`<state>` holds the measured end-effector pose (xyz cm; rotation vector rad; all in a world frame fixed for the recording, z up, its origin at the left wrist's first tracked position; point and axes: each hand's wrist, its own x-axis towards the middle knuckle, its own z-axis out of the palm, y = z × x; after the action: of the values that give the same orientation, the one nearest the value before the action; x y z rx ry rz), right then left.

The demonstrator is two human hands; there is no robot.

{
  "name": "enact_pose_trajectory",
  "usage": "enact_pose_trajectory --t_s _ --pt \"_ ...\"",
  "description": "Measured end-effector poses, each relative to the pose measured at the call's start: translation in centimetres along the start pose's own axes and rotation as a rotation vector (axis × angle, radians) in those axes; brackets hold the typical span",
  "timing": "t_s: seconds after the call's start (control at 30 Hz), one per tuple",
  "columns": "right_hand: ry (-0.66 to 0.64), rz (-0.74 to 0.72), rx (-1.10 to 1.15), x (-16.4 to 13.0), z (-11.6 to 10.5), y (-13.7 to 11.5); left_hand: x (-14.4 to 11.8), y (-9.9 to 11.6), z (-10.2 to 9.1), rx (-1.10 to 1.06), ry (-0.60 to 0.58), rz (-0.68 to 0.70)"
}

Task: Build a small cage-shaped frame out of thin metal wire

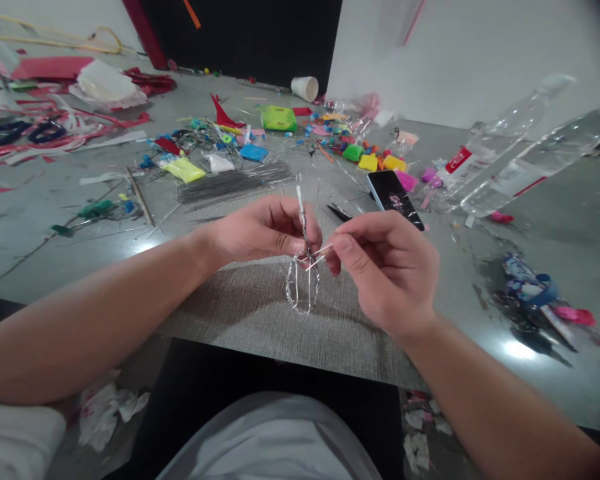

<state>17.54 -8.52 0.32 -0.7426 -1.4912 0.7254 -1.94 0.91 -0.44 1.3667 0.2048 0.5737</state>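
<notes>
Between my hands is a twisted wire figure (pixel 290 287) with a stem pointing up and a rounded loop hanging below. My left hand (pixel 270 230) pinches it where stem and loop meet. Thumb and forefinger of my right hand (pixel 385 267) close on a thin wire strand (pixel 325 251) that runs to the same joint. The loop hangs above a grey textured mat. Just beyond my right hand, a dark pointed tool (pixel 338 213) lies partly hidden, with a phone (pixel 394 197) beside it.
A bundle of straight wires (pixel 235 181) lies beyond my left hand, near a yellow packet (pixel 183 169) and coloured scraps. Two clear bottles (pixel 500 143) stand at the right. Scissors (pixel 545 327) lie at the right front. A white cup (pixel 305 88) rests on its side at the back.
</notes>
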Motion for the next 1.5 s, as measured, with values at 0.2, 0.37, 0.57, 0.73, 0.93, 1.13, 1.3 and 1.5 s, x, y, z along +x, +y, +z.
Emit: enact_pose_trajectory --t_s 0.2,0.37,0.57,0.73,0.93,1.13,1.3,1.5 --pt "-0.088 -0.035 0.059 0.20 -0.40 0.20 0.04 0.25 0.21 0.019 0.049 0.024" --pt "-0.143 -0.111 0.010 0.27 -0.60 0.53 0.04 0.06 0.18 0.022 0.080 0.020" --pt "-0.175 -0.122 -0.028 0.14 -0.43 0.57 0.04 0.07 0.26 -0.020 0.080 -0.002" --pt "-0.159 0.035 0.026 0.23 -0.46 -0.03 0.03 0.26 0.28 -0.050 0.068 0.028" --pt "-0.163 0.093 0.073 0.73 -0.41 0.42 -0.05 0.41 0.35 -0.051 0.085 -0.016" --pt "-0.071 0.089 -0.056 0.87 -0.63 0.68 0.08 0.59 0.54 -0.071 0.075 -0.024" --pt "-0.031 0.123 -0.043 0.71 -0.49 0.36 -0.02 0.61 0.43 -0.054 0.079 -0.042" --pt "0.027 0.133 -0.055 0.65 -0.06 0.01 -0.02 0.64 0.36 -0.052 0.050 -0.060"
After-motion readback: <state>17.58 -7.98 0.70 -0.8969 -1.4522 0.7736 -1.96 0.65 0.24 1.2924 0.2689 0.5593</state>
